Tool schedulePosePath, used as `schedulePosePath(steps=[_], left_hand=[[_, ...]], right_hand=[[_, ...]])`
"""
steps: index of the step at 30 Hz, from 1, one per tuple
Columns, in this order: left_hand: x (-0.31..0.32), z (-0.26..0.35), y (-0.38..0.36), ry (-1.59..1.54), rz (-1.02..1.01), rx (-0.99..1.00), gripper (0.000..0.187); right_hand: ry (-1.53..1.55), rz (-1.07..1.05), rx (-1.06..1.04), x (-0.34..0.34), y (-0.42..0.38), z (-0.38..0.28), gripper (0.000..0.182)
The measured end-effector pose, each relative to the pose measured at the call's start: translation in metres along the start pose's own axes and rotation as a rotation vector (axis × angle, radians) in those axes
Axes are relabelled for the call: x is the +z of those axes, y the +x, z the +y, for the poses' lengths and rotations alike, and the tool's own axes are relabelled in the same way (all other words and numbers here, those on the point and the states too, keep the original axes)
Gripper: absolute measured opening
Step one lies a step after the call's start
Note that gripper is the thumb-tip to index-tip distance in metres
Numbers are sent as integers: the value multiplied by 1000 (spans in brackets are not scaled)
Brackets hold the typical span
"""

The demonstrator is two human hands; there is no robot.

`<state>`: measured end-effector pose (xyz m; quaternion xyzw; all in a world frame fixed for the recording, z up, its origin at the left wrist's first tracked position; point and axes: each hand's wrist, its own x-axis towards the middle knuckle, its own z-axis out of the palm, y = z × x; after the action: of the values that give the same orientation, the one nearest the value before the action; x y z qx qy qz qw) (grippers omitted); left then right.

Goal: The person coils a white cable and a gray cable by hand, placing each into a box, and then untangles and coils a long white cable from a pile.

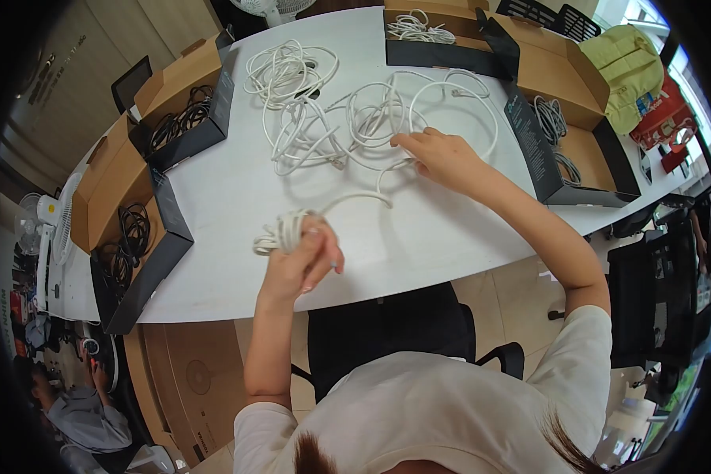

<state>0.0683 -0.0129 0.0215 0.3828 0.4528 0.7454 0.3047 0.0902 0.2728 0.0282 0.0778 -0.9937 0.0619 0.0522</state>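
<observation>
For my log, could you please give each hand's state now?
Left hand: closed around a coiled white cable.
Right hand: at the loose white cables; grip cannot be told.

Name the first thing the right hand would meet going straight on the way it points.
The right hand would probably meet the tangled loops of white cable just ahead of its fingers; it may already touch a strand, depth being unclear.

Head view (fisheye-wide): forward, steeply down onto nearby white table.
</observation>
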Motion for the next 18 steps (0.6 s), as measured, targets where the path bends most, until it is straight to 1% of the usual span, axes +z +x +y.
schedulePosePath(steps=[1, 2, 4, 6, 7, 9, 10, 13, 16, 18], left_hand=[[-5, 3, -3, -99, 5, 83, 36], [-11, 7, -8, -199, 11, 167, 37], [-20, 30, -20, -229, 94, 315, 40], [-31, 52, -33, -359, 38, 420, 43], [-33, 59, -40, -352, 88, 427, 44], [-37, 67, -54, -337, 187, 439, 44], [-40, 69, -59, -306, 188, 451, 43], [-44, 73, -68, -258, 195, 463, 41], [-43, 76, -71, -301, 209, 454, 40], [-43, 75, -70, -340, 217, 456, 41]], right_hand=[[-82, -40, 8, 5, 7, 6, 39], [-123, -4, -7, 9, 13, 17, 34], [-205, 71, -37, 13, 22, 43, 25], [-29, 77, -52, 16, 31, 64, 23], [60, 79, -59, 15, 34, 66, 23], [143, 36, -67, 9, 39, 66, 21], [185, 13, -70, 5, 40, 63, 21], [455, -170, -27, -3, 50, 59, 23], [539, -218, -172, -11, 55, 62, 26], [741, -178, -64, -14, 58, 57, 28]])
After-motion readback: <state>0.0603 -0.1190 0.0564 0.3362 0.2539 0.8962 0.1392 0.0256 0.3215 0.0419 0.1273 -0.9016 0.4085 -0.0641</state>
